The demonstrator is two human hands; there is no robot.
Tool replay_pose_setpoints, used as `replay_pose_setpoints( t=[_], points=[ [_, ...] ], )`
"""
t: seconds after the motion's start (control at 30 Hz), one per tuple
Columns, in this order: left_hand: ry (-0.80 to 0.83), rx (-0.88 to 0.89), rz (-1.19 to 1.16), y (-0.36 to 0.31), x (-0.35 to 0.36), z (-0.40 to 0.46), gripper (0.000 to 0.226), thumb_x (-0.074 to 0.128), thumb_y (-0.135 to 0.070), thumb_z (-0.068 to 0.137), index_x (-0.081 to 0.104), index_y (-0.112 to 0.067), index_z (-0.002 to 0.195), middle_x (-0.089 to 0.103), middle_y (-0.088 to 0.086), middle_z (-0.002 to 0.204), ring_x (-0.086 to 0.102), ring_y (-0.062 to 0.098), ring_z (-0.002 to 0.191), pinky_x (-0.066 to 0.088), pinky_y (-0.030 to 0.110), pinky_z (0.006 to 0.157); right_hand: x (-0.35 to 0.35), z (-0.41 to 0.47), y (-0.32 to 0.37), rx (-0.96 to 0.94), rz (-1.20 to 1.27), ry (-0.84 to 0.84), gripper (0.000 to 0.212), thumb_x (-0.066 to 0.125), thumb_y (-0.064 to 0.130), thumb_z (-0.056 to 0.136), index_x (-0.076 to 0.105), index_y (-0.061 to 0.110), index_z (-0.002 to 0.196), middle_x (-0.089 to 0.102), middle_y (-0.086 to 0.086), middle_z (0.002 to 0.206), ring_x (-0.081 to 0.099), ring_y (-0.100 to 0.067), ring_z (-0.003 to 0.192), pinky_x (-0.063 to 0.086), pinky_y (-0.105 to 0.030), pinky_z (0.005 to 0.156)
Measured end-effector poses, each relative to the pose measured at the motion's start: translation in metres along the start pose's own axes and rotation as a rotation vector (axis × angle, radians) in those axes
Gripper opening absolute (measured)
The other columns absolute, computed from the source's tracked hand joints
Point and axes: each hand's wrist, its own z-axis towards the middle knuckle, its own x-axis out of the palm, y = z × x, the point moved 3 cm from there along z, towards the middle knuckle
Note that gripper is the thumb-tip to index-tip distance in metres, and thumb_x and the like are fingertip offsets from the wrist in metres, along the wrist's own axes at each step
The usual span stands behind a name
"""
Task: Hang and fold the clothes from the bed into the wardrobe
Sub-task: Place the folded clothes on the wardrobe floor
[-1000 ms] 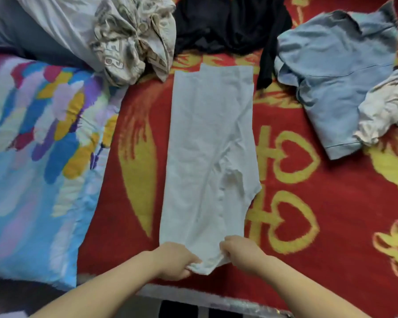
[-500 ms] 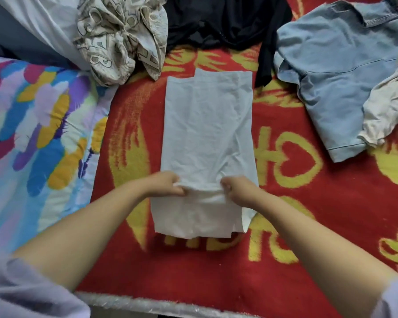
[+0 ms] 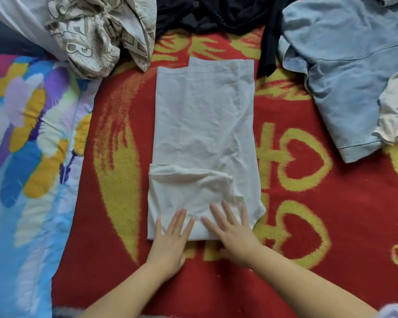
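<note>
Both hands lie flat with fingers spread, the left hand (image 3: 170, 239) and right hand (image 3: 231, 232) pressing the near fold of the white garment (image 3: 202, 125), probably to set the crease; it lies mid-bed on the red blanket (image 3: 308, 226), by the near edge.

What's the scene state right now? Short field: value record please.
surface: red blanket with yellow pattern
garment in work: white garment, flat, near end folded up over itself
left hand: flat, fingers straight, pressing the fold
right hand: flat, pressing the fold
waiting: blue garment far right, black garment far centre, printed cloth far left
left edge: multicoloured quilt
</note>
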Motion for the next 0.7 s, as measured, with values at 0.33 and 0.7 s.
replay_pose_setpoints(
  t=[0.33,0.7],
  points=[
    [0.099,-0.031,-0.078,0.041,-0.035,0.024,0.102,0.048,0.021,0.068,0.006,-0.018,0.153,0.001,0.03,0.155,0.011,0.043,0.144,0.018,0.047,0.115,-0.037,0.001,-0.027,0.06,0.265,0.131,0.077,0.037,-0.007,0.088,0.02,0.034,0.151,0.006,0.004,0.162,-0.001,-0.035,0.147,0.012,-0.061,0.111],
    [1.071,-0.106,-0.888,0.047,-0.077,-0.015,0.03,0.04,0.004,0.076,0.061,-0.016,0.085,0.057,0.001,0.08,0.056,0.013,0.071,0.045,0.027,0.063,-0.056,-0.036,-0.038,0.082,0.773,0.755,0.008,0.054,0.014,0.074,0.057,0.014,0.08,0.055,-0.003,0.079,0.053,-0.02,0.074,0.042,-0.029,0.064]
  ],
)
